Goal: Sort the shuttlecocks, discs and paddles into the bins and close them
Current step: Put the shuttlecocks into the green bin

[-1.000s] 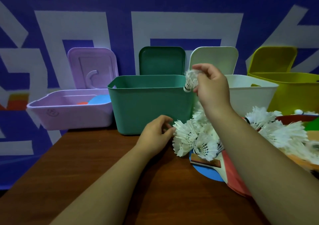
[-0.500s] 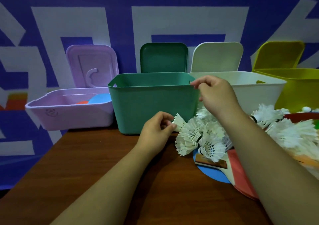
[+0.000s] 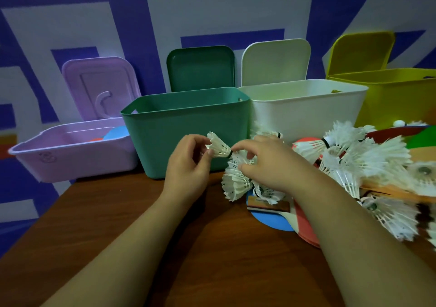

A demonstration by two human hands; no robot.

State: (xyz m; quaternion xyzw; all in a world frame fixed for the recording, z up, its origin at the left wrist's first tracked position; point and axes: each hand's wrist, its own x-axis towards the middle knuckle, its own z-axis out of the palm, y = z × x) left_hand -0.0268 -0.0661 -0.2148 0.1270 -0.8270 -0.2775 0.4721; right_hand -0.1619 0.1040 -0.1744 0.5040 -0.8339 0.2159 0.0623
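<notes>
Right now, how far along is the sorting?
Early. Done: a few discs in the purple bin. In hand: left hand pinches one shuttlecock, right hand touches the shuttlecock pile. Left: that pile, the paddles, a blue disc, all four lids open.

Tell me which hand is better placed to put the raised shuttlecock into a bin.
Left. The left hand pinches the raised shuttlecock by its feathers, before the green bin. The right hand lies over the pile; its grip is unclear.
</notes>
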